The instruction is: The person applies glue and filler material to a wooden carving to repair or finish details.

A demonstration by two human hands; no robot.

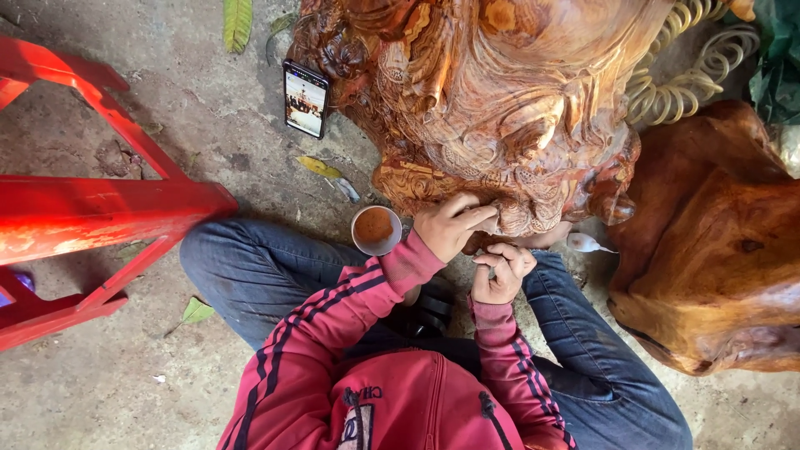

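Observation:
A large reddish-brown wood carving [500, 100] with deep relief stands on the concrete floor in front of me. My left hand [450, 227], in a red striped sleeve, grips the carving's lower edge, with the fingers curled on the wood. Just below it, my right hand [502, 272] is closed around a small grey piece that is mostly hidden in the fist, close under the same edge. My legs in blue jeans lie to either side.
A small cup of orange-brown paste [376, 229] sits left of my left hand. A lit phone [306, 98] leans against the carving. A red plastic stool [92, 208] is at the left, a smooth wood block [717, 250] at the right, and a coiled hose [692, 75] above it.

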